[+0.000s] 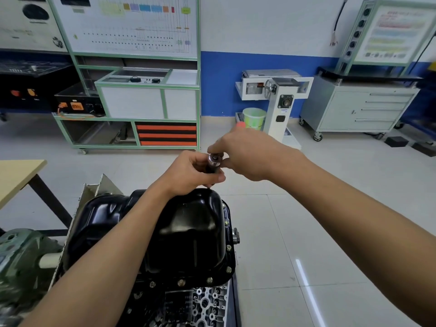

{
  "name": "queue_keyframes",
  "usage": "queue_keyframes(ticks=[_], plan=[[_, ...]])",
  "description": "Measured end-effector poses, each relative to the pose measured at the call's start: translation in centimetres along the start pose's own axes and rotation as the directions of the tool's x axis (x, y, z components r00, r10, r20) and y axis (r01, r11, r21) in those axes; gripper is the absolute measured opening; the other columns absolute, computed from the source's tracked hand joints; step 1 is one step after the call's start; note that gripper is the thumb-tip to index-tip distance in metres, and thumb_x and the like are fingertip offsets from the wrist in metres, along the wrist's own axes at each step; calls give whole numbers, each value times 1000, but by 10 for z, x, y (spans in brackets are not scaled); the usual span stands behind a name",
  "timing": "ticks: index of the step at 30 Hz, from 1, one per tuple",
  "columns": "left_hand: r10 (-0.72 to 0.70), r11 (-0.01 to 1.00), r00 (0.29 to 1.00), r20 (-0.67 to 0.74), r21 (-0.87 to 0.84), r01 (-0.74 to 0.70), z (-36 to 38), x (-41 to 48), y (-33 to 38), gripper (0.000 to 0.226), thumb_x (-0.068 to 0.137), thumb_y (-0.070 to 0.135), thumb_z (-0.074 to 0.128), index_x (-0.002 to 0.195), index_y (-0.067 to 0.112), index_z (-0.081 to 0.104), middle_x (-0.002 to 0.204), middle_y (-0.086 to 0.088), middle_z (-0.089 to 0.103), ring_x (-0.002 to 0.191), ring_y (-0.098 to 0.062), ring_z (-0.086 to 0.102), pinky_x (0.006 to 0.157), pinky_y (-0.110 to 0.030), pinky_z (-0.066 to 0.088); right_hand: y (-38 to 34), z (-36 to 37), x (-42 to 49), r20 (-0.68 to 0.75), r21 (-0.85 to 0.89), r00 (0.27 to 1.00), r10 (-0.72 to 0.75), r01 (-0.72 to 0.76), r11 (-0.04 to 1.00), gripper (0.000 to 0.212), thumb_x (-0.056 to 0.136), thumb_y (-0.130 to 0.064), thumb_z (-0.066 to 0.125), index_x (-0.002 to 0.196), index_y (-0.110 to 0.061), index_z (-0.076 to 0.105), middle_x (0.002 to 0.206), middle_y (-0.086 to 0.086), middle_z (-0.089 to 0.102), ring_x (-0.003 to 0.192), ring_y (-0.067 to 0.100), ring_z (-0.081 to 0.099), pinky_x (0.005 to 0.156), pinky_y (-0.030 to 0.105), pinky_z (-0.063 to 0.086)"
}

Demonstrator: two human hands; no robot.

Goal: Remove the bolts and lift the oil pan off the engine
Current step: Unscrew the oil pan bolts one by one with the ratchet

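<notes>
We see a glossy black oil pan (188, 227) rimmed with brassy yellow bolts (228, 247). The socket tool (214, 160) is silver above a dark handle. Far left, a pale green rack (146, 85) carries orange and black stripes. The far wall (259, 83) is white above blue, and the bucket (253, 118) is lime green.

the pan (188, 232) is smooth, glossy black, painted metal by its look, with bright glints on its curves. the bolts (228, 247) along its rim, from 3 to 6 o'clock, are yellowish plated metal with a dull shine. the tool (215, 159), at 12 o'clock of the pan, has a bright chromed tip over a dark matt shank. the block (207, 303), at 6 o'clock, is bare grey cast metal and looks rough. the floor (295, 232) is glossy pale tile. the table (16, 175), at 9 o'clock, has a matt pale wood top.
</notes>
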State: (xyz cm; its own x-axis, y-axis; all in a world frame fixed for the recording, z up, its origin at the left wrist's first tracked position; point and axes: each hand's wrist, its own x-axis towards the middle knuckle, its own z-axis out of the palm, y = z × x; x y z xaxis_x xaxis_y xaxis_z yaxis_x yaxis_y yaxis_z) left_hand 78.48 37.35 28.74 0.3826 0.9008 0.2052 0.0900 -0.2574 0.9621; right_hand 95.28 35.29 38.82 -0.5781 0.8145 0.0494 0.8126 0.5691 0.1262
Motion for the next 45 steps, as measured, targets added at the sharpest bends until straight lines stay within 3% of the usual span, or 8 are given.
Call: queue_keyframes(ticks=[9, 13, 18, 22, 28, 34, 39, 45], plan=[[-35, 999, 999, 3, 17, 35, -2, 0, 1, 21, 82, -8, 77, 88, 11, 75, 80, 3, 74, 73, -13, 67, 64, -27, 57, 11, -1, 8, 56, 235, 980, -193, 175, 956, 49, 94, -2, 53, 133, -30, 63, 160, -7, 37, 141, 18, 41, 105, 29, 36], [-42, 999, 999, -9, 16, 43, -1, 1, 0, 18, 81, -1, 81, 85, 16, 78, 78, -1, 71, 68, -11, 65, 64, -27, 55, 8, -7, 8, 132, 130, 986, -102, 85, 988, 25, 98, -14, 57, 120, -21, 66, 123, 4, 64, 110, 29, 60, 95, 45, 49], [-13, 999, 1000, -24, 40, 14, -1, 1, 0, 24, 81, 5, 83, 77, 28, 81, 74, -3, 70, 68, -12, 62, 64, -26, 56, 1, -8, 5, 66, 86, 998, 25, -30, 996, 27, 96, -37, 63, 96, -11, 68, 71, 0, 57, 71, 24, 61, 60, 34, 47], [-18, 999, 997, -78, 46, 22, -1, -1, 2, 7, 68, 30, 82, 74, 27, 80, 73, -8, 69, 67, -16, 62, 61, -26, 56, -7, 2, 2, 88, 345, 992, 92, -117, 931, 34, 97, -36, 61, 77, -8, 65, 64, 0, 72, 52, 5, 61, 62, 33, 54], [11, 997, 994, -113, 72, -2, -1, 1, 0, 4, 65, 30, 79, 67, 26, 78, 69, -9, 71, 66, -21, 67, 59, -25, 54, -22, 11, -1, 92, 615, 958, 272, -270, 741, 42, 96, -32, 61, 88, 9, 65, 86, 22, 74, 61, 25, 60, 71, 48, 58], [11, 998, 994, -106, 62, -4, -2, 1, 0, 7, 69, 24, 81, 72, 31, 80, 73, -3, 75, 69, -19, 68, 62, -28, 57, -23, 8, 3, 98, 520, 951, 295, -302, 799, 31, 95, -34, 62, 89, -3, 64, 90, 15, 72, 67, 26, 65, 75, 44, 61], [17, 999, 996, -90, 38, -13, -2, 1, -2, 14, 85, 1, 79, 87, 15, 79, 78, -3, 74, 69, -13, 65, 63, -24, 55, -16, 1, 3, 58, 375, 955, 291, -291, 880, 21, 92, -27, 66, 95, -6, 67, 72, 7, 65, 51, 16, 59, 49, 27, 49], [-7, 998, 997, -77, 69, 12, -1, 2, -2, 19, 78, -2, 84, 83, 16, 78, 73, -3, 71, 65, -19, 63, 64, -32, 57, -12, 1, 4, -21, 119, 990, 138, -135, 984, 29, 90, -9, 64, 111, -28, 69, 98, 2, 64, 86, 27, 62, 68, 35, 52]])
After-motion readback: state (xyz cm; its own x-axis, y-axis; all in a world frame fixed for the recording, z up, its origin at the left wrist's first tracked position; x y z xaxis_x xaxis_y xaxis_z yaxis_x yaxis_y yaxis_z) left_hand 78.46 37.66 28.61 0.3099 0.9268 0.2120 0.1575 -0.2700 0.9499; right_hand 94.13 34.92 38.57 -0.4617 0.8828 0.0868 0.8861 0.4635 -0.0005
